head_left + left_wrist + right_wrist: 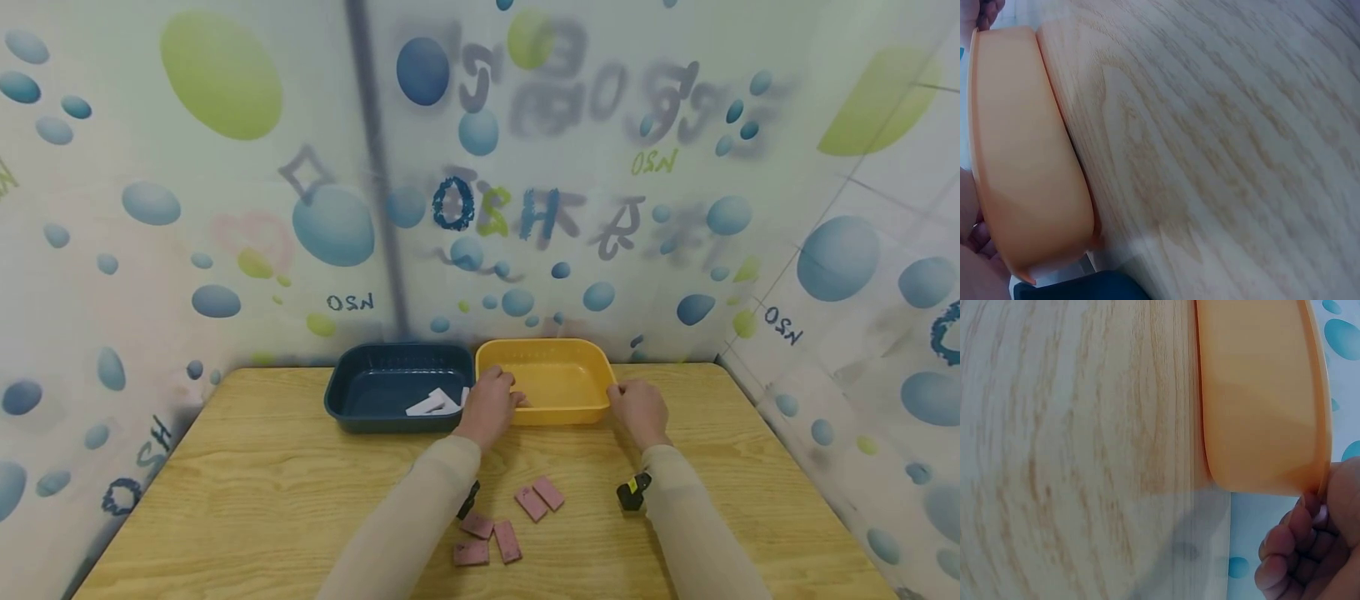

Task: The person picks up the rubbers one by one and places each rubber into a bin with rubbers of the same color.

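A yellow plastic bin (558,383) stands at the back of the wooden table, side by side with a dark blue bin (367,383). My left hand (489,408) holds the yellow bin's left rim near the front corner. At the opposite end, my right hand (641,412) pinches the right rim between thumb and curled fingers, as the right wrist view shows of the hand (1310,550). In the left wrist view, the bin's orange-looking side wall (1032,150) hides part of the left hand's fingers. White rectangular pieces (431,406) lie in the blue bin.
Several pink rectangular tiles (507,542) lie on the table (285,483) between and under the forearms. A patterned wall sheet (255,200) with bubbles rises behind the table. A dark wrist device (633,492) sits at the right sleeve.
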### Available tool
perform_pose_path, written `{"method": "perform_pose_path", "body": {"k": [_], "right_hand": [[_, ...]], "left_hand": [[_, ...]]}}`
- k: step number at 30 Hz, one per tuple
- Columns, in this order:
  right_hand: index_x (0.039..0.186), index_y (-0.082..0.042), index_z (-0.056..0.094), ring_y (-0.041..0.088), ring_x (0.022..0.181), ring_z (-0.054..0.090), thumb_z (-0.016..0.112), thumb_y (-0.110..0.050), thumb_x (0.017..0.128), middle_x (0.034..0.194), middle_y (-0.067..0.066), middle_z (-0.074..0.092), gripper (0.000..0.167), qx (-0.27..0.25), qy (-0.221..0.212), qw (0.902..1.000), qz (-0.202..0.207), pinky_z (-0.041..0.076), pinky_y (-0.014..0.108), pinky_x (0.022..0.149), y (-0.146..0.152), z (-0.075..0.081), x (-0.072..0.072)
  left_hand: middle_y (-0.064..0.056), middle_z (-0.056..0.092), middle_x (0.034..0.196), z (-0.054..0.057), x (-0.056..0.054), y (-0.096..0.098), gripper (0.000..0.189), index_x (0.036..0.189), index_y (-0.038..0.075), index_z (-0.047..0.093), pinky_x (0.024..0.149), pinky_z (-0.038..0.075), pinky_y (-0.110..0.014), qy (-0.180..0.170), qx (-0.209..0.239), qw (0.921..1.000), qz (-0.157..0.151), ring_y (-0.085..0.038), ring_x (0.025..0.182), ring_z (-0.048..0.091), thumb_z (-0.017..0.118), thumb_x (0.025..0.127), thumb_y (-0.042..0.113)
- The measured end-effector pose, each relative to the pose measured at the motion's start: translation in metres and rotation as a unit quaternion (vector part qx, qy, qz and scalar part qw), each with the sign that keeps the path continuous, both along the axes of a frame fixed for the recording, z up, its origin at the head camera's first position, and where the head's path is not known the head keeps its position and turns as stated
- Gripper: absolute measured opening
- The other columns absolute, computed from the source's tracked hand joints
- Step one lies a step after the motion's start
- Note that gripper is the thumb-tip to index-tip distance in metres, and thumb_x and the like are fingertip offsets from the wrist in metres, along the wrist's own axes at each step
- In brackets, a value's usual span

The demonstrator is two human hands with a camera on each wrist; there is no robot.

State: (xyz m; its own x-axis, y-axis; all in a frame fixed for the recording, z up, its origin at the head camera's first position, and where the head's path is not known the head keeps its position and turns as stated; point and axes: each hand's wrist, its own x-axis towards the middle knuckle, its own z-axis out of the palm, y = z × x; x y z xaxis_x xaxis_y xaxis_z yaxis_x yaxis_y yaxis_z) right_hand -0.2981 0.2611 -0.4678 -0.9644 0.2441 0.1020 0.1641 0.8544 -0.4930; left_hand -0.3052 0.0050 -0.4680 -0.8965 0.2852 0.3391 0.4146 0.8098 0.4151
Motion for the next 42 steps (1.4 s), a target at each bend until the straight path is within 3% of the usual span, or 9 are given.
{"method": "perform_pose_path", "body": {"k": [6, 15, 20, 28, 39, 42], "right_hand": [[0.057, -0.011, 0.047, 0.018, 0.055, 0.04, 0.048, -0.019, 0.099, 0.056, 0.0, 0.039, 0.043, -0.003, -0.003, 1.0, -0.001, 0.029, 0.029, 0.054, 0.0, 0.0, 0.0], [0.056, -0.012, 0.047, 0.018, 0.055, 0.04, 0.049, -0.019, 0.099, 0.056, 0.0, 0.039, 0.043, -0.002, -0.001, 1.0, 0.0, 0.03, 0.029, 0.054, -0.001, 0.001, 0.001], [0.056, -0.012, 0.046, 0.018, 0.055, 0.04, 0.048, -0.019, 0.099, 0.056, 0.0, 0.04, 0.043, 0.004, -0.002, 1.0, 0.002, 0.03, 0.029, 0.053, -0.001, 0.001, 0.001], [0.056, -0.012, 0.046, 0.018, 0.054, 0.039, 0.048, -0.019, 0.099, 0.055, 0.0, 0.038, 0.043, 0.002, -0.014, 0.9999, -0.001, 0.029, 0.029, 0.054, -0.001, 0.001, 0.001], [0.056, -0.012, 0.046, 0.018, 0.055, 0.038, 0.047, -0.019, 0.099, 0.056, 0.0, 0.038, 0.044, 0.007, -0.012, 0.9999, 0.005, 0.028, 0.029, 0.054, -0.002, 0.004, 0.003], [0.056, -0.012, 0.046, 0.018, 0.055, 0.038, 0.046, -0.019, 0.099, 0.055, 0.0, 0.037, 0.044, 0.007, -0.012, 0.9999, 0.006, 0.028, 0.029, 0.054, -0.002, 0.004, 0.003]], "left_hand": [[-0.007, 0.058, 0.095, 0.001, 0.0, -0.001, 0.026, 0.109, 0.0, 0.072, 0.079, 0.057, -0.034, 0.002, -0.019, 0.9998, 0.005, -0.021, 0.087, 0.06, 0.073, 0.098, 0.023], [-0.005, 0.051, 0.088, 0.0, 0.002, -0.006, 0.021, 0.101, 0.003, 0.071, 0.067, 0.056, -0.034, 0.038, -0.035, 0.9986, -0.006, -0.02, 0.078, 0.056, 0.07, 0.1, 0.024], [-0.006, 0.056, 0.094, -0.001, 0.002, -0.013, 0.023, 0.106, 0.001, 0.072, 0.073, 0.057, -0.034, 0.055, -0.035, 0.9976, -0.02, -0.021, 0.086, 0.059, 0.07, 0.1, 0.023], [-0.008, 0.062, 0.104, 0.006, 0.005, -0.02, 0.026, 0.112, 0.001, 0.072, 0.086, 0.057, -0.034, 0.055, -0.018, 0.9973, -0.044, -0.022, 0.097, 0.061, 0.07, 0.1, 0.024], [-0.007, 0.059, 0.097, 0.013, 0.02, -0.029, 0.022, 0.105, 0.002, 0.073, 0.072, 0.056, -0.03, 0.141, -0.015, 0.9843, -0.105, -0.02, 0.085, 0.059, 0.075, 0.096, 0.022], [-0.005, 0.059, 0.096, 0.013, 0.024, -0.032, 0.02, 0.103, 0.005, 0.072, 0.07, 0.055, -0.029, 0.146, -0.015, 0.9828, -0.113, -0.019, 0.084, 0.058, 0.075, 0.095, 0.023]]}}
